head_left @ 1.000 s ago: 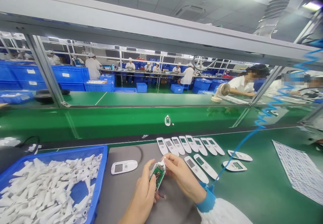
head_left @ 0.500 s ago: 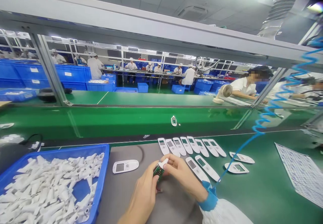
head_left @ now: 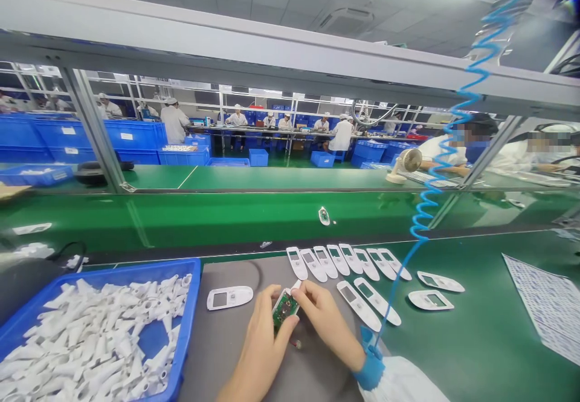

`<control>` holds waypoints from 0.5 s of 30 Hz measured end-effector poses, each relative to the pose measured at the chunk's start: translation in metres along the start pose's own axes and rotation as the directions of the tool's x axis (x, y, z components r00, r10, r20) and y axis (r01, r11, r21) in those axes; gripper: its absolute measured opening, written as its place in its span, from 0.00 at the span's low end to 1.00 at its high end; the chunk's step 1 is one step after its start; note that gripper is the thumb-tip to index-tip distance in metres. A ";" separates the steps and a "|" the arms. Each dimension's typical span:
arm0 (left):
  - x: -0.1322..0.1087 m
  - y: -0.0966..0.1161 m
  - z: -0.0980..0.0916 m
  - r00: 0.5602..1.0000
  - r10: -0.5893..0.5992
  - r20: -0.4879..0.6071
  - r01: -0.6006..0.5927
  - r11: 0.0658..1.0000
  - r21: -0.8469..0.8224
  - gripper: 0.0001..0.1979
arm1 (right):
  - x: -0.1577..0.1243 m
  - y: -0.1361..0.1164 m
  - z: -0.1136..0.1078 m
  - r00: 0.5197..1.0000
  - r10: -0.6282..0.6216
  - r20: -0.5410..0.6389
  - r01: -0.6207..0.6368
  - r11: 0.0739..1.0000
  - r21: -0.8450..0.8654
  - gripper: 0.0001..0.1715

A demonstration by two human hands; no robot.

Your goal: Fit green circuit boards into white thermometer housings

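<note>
Between my hands is a green circuit board with a white plastic part at its upper end. My left hand is closed around the board's left and lower edges, thumb on its face. The fingers of my right hand pinch the white part at the board's upper right corner. How the two parts are joined is hidden by the fingers. A small wire end shows below the board. One white device housing lies left of my hands on the grey mat.
A blue tray of white nozzle-like parts stands at the left. Several white housings lie in rows to the right. A coiled blue cord runs to my right wrist strap. A printed sheet lies far right.
The board has turned so that more of its green face shows. My left thumb has shifted on it. The coiled cord has swung to the left.
</note>
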State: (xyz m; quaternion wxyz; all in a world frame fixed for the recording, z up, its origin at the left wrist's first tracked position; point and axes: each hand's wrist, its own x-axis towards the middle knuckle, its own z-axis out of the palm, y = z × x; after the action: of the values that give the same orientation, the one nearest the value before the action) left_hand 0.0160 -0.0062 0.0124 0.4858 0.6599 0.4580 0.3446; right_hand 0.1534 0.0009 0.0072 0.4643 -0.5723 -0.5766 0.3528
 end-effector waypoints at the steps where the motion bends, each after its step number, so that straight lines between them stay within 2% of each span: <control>1: -0.001 0.001 -0.001 0.999 0.046 -0.008 -0.046 0.997 0.060 0.14 | -0.001 -0.001 0.000 1.000 0.013 -0.018 -0.013 1.000 0.000 0.18; 5: -0.004 -0.002 -0.002 0.989 0.145 0.001 -0.141 0.962 0.232 0.09 | -0.004 -0.005 0.004 0.997 0.034 -0.075 -0.033 0.999 0.011 0.20; 9: -0.005 -0.008 -0.002 0.978 0.189 -0.083 -0.174 0.971 0.165 0.08 | -0.006 -0.007 0.007 0.993 0.019 -0.120 -0.021 1.000 -0.015 0.21; 11: -0.006 -0.010 -0.001 0.963 0.228 -0.143 -0.209 0.968 0.135 0.08 | -0.007 -0.008 0.004 0.997 0.004 -0.083 -0.008 0.999 -0.047 0.19; 13: -0.006 -0.010 0.003 0.960 0.198 -0.196 -0.191 0.980 0.059 0.06 | -0.004 -0.012 -0.002 0.999 -0.028 0.024 0.031 0.991 -0.129 0.16; 15: -0.004 -0.010 0.007 0.971 0.009 -0.237 -0.054 0.982 -0.184 0.04 | 0.005 -0.022 -0.006 0.986 -0.087 0.141 0.126 0.948 -0.292 0.17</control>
State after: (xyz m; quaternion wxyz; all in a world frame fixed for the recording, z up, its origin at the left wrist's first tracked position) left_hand 0.0180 -0.0109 0.0011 0.4829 0.5726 0.4670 0.4700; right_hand 0.1518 0.0033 0.0303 0.3531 -0.5807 -0.6817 0.2710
